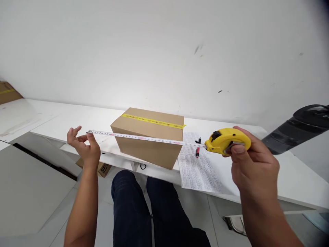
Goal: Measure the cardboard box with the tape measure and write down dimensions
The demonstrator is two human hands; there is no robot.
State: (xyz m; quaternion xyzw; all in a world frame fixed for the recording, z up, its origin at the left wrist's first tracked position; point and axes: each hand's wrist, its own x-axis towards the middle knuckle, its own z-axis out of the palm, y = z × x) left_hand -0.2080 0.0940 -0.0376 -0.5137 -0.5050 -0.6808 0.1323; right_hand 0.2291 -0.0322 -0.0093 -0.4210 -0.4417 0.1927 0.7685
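Observation:
A yellow tape measure (228, 141) is gripped in my right hand (254, 164), its case raised above the right part of the desk. From it the white blade (146, 138) runs out to the left, nearly straight, passing in front of a brown cardboard box (150, 151) with yellow printed tape across its top. At the blade's far end is my left hand (86, 147), thumb and a finger at the tip and other fingers loosely curled. Whether the blade touches the box, I cannot tell.
The box sits on a white desk (69, 115) against a white wall. Right of it lie a printed sheet (197, 175) and a red-and-black pen (197, 151). A dark cylindrical object (290, 132) stands at the right. Another carton (9, 92) is far left; one more (104, 168) is below the desk.

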